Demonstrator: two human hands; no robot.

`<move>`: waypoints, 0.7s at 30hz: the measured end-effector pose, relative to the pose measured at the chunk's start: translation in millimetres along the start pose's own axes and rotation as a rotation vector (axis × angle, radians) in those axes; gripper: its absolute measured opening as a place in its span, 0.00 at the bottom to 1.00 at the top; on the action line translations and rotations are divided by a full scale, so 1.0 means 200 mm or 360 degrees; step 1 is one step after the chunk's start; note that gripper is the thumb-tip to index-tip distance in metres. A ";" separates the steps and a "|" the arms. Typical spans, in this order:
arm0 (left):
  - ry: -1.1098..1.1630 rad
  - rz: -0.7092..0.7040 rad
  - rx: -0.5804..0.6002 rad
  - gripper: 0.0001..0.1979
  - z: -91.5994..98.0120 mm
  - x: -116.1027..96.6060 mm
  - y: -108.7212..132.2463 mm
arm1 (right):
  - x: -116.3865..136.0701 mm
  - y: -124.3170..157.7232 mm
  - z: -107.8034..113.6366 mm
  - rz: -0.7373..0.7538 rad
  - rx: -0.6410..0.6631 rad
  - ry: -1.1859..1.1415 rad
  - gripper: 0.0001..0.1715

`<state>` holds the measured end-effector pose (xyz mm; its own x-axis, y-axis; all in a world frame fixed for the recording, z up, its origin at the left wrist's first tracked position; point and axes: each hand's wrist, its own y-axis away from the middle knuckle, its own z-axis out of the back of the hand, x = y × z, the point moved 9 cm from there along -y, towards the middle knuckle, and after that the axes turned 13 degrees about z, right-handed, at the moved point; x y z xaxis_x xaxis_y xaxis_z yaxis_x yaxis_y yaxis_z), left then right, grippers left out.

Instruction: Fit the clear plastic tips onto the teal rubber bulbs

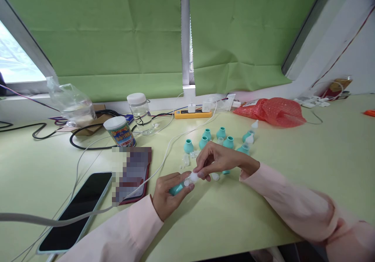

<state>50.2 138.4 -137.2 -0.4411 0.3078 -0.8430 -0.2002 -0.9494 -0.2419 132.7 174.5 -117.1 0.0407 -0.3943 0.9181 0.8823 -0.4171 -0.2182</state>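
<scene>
My left hand (pixel 166 194) is closed around a small teal rubber bulb (pixel 177 189) held just above the pale green table (pixel 322 152). My right hand (pixel 218 160) pinches a small white cap (pixel 193 177) at the bulb's tip, fingers pressed together. Several more teal bulbs (pixel 203 141) stand in a loose group just beyond my right hand, with a few clear and white small parts (pixel 186 160) scattered among them. Both sleeves are pale pink.
A black phone (pixel 76 211) on a white cable lies at the front left, beside a dark red case (pixel 133 174). Behind stand a printed can (pixel 119 131), a clear jar (pixel 141 112), a yellow power strip (pixel 192 114) and a red plastic bag (pixel 271 111).
</scene>
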 end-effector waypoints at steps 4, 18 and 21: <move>0.0107 0.0080 0.0103 0.12 -0.01 -0.01 -0.01 | 0.02 0.00 0.00 0.0029 0.0019 0.0047 0.12; 0.0335 0.0275 0.0304 0.13 -0.04 0.03 -0.03 | 0.02 -0.01 -0.01 0.0028 -0.0038 0.0146 0.11; 0.0127 0.0148 0.0239 0.12 -0.03 -0.01 -0.03 | 0.01 -0.02 -0.02 -0.0004 -0.0060 0.0129 0.09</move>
<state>57.1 142.1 -136.7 -0.3943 0.2077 -0.8952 -0.2926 -0.9518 -0.0919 128.5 172.4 -116.4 -0.0013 -0.4577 0.8891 0.8639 -0.4483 -0.2295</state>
